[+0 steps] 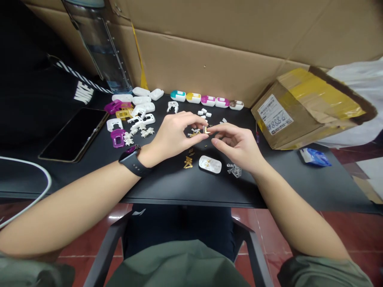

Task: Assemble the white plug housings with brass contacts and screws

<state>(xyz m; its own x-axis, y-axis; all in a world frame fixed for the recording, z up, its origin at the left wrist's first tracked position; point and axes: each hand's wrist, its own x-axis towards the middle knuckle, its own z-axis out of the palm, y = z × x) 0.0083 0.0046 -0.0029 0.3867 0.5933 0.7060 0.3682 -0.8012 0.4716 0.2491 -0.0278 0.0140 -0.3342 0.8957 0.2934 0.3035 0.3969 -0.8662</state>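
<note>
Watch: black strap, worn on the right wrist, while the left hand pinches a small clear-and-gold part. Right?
Wrong wrist: the head view shows the black-strapped watch on the left wrist. The rest holds: the left hand pinches the small clear-and-gold part.

Phone (74,134) flat on bench (293,179) at left, dark screen up, set askew. Clear bottle (100,50) upright at far left, bluish, part filled. Black fabric (26,52) at left edge, white "NIKE" lettering, striped cord (79,76) across it. White cable (44,171) curving at near left. Cardboard sheet (227,56) along far side. Carton (302,119) at far right, yellow tape, white label with handwritten digits. White sheeting (359,91) behind carton. Blue-white packet (317,157) just nearer. Reddish tiled floor (266,235) below.
</note>
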